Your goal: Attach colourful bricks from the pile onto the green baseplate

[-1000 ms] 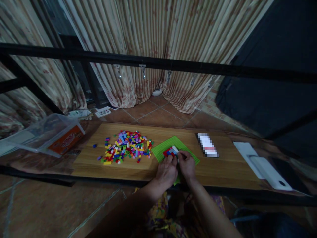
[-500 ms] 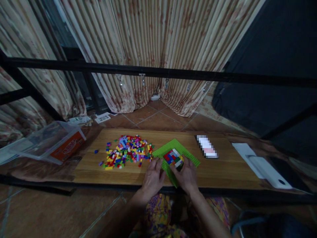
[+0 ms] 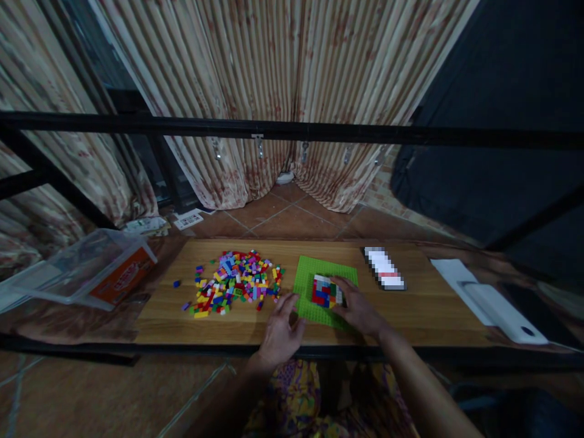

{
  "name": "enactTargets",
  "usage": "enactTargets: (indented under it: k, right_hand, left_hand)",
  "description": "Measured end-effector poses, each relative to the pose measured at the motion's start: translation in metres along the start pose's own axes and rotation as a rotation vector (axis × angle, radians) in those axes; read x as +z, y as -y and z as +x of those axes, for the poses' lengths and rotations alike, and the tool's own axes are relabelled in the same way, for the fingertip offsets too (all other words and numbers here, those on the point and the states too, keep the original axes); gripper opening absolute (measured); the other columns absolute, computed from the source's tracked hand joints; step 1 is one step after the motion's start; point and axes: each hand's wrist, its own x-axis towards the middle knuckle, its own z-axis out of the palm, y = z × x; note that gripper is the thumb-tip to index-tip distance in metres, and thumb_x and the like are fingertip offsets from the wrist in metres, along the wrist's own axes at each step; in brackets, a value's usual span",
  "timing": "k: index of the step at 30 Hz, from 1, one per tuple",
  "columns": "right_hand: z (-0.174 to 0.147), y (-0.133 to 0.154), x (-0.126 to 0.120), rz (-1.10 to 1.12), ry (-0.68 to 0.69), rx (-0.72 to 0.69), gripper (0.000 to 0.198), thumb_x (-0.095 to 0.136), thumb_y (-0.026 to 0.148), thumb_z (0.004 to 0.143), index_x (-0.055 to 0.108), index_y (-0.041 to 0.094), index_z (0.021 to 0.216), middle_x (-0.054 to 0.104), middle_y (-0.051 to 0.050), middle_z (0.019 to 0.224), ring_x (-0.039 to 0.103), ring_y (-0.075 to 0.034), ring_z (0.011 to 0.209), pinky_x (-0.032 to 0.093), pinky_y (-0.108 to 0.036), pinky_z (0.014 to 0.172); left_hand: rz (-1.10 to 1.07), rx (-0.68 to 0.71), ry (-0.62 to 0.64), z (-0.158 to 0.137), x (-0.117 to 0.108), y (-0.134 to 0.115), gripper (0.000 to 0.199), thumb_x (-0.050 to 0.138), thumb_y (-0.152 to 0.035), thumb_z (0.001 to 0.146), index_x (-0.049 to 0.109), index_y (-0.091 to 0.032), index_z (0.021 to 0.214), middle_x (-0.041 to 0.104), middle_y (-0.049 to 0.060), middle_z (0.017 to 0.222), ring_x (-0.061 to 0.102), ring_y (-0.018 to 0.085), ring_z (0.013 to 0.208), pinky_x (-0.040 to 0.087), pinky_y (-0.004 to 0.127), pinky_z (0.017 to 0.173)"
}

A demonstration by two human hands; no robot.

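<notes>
A green studded baseplate [image 3: 308, 274] lies on the wooden table, its edges roughly square to the table. On it sits a low block of toy bricks [image 3: 323, 293] in red, blue, white and other colours. My right hand [image 3: 362, 308] closes around the block's right side, thumb at the near corner and fingers at the far one. Beside the baseplate's near left edge is my left hand [image 3: 280, 333], its fingers curved and apart with nothing visible in them. Further left spreads a pile of small loose bricks [image 3: 241, 280] in many colours.
A phone [image 3: 385, 269] lies on the wooden table [image 3: 424, 316] to the right. Past it are a white sheet [image 3: 451, 274] and a white device [image 3: 502, 313]. At the left stands a clear plastic box [image 3: 91, 267] with an orange label. A dark bar [image 3: 283, 126] crosses beyond the table.
The baseplate has turned from a diagonal position to lie nearly square, and the brick block turned with it. My right hand has swung to the right; my left hand now sits clear of the block.
</notes>
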Motion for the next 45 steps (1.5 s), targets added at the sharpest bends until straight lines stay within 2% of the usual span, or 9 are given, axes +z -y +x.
enactTargets:
  k: [5,8,11,14,18,25,33,39,45]
  right_hand:
    - [0.0,-0.004,0.001,0.063,0.01,-0.016,0.066,0.06,0.018,0.068,0.048,0.023,0.134,0.05,-0.009,0.138,0.047,-0.025,0.127,0.033,-0.047,0.108]
    - [0.007,-0.01,-0.008,0.16,-0.014,0.03,0.068,0.065,0.027,0.07,0.046,0.025,0.135,0.053,-0.01,0.136,0.053,-0.027,0.121,0.043,-0.048,0.1]
    - [0.028,-0.011,-0.024,0.24,-0.192,0.12,0.06,0.061,0.041,0.075,0.05,0.023,0.132,0.058,-0.013,0.13,0.057,-0.029,0.117,0.047,-0.048,0.092]
    - [0.056,0.0,-0.033,0.172,-0.389,0.16,0.06,0.052,0.053,0.081,0.054,0.015,0.128,0.056,-0.019,0.131,0.053,-0.031,0.12,0.04,-0.05,0.1]
    - [0.08,0.02,-0.014,0.06,-0.59,0.122,0.062,0.039,0.056,0.088,0.051,0.011,0.129,0.055,-0.021,0.132,0.049,-0.03,0.124,0.036,-0.049,0.103]
    - [0.078,0.02,0.045,-0.162,-0.357,0.015,0.058,0.038,0.049,0.091,0.046,0.01,0.133,0.052,-0.021,0.134,0.043,-0.031,0.128,0.032,-0.053,0.104]
    - [0.074,0.02,0.038,-0.143,-0.357,-0.097,0.044,0.041,0.041,0.09,0.055,0.017,0.124,0.056,-0.015,0.126,0.048,-0.028,0.12,0.038,-0.049,0.101]
    - [0.064,0.061,0.059,-0.051,-0.009,-0.347,0.027,0.049,0.027,0.088,0.068,0.026,0.107,0.062,-0.006,0.109,0.056,-0.022,0.104,0.045,-0.039,0.095]
    - [0.07,0.078,0.076,-0.015,0.142,-0.352,0.024,0.056,0.019,0.085,0.071,0.027,0.101,0.063,-0.004,0.096,0.059,-0.019,0.094,0.046,-0.034,0.088]
  left_hand:
    - [-0.054,0.013,-0.026,-0.003,-0.002,-0.001,0.045,0.054,-0.018,0.083,0.048,-0.02,0.127,0.05,0.011,0.128,0.06,0.015,0.086,0.054,0.035,0.085]
    - [-0.069,0.015,-0.037,-0.003,-0.002,0.0,0.043,0.054,-0.018,0.083,0.049,-0.02,0.126,0.052,0.01,0.126,0.059,0.014,0.085,0.053,0.034,0.084]
    - [-0.101,0.016,-0.044,-0.002,-0.002,0.0,0.04,0.053,-0.019,0.085,0.05,-0.02,0.124,0.052,0.011,0.125,0.059,0.014,0.087,0.053,0.033,0.084]
    - [-0.119,0.023,-0.046,-0.001,-0.001,0.0,0.037,0.053,-0.019,0.085,0.052,-0.02,0.122,0.052,0.011,0.125,0.06,0.016,0.093,0.053,0.033,0.085]
    - [-0.127,0.017,-0.046,-0.001,-0.001,0.0,0.035,0.053,-0.019,0.085,0.053,-0.019,0.12,0.054,0.011,0.124,0.059,0.018,0.1,0.054,0.033,0.084]
    - [-0.09,-0.029,-0.02,-0.002,0.003,0.001,0.034,0.052,-0.017,0.084,0.054,-0.021,0.119,0.056,0.009,0.122,0.061,0.016,0.095,0.055,0.031,0.083]
    - [0.113,0.119,0.066,-0.005,0.005,-0.003,0.021,0.052,-0.017,0.083,0.064,-0.02,0.1,0.064,0.006,0.101,0.06,0.018,0.097,0.051,0.033,0.089]
    - [0.252,0.251,0.131,-0.006,0.007,-0.005,0.014,0.052,-0.017,0.081,0.065,-0.019,0.085,0.065,0.005,0.086,0.059,0.019,0.088,0.05,0.035,0.087]
    - [0.181,0.212,0.124,-0.003,0.004,-0.007,0.019,0.052,-0.013,0.079,0.066,-0.019,0.09,0.066,0.007,0.095,0.06,0.021,0.096,0.049,0.037,0.09]
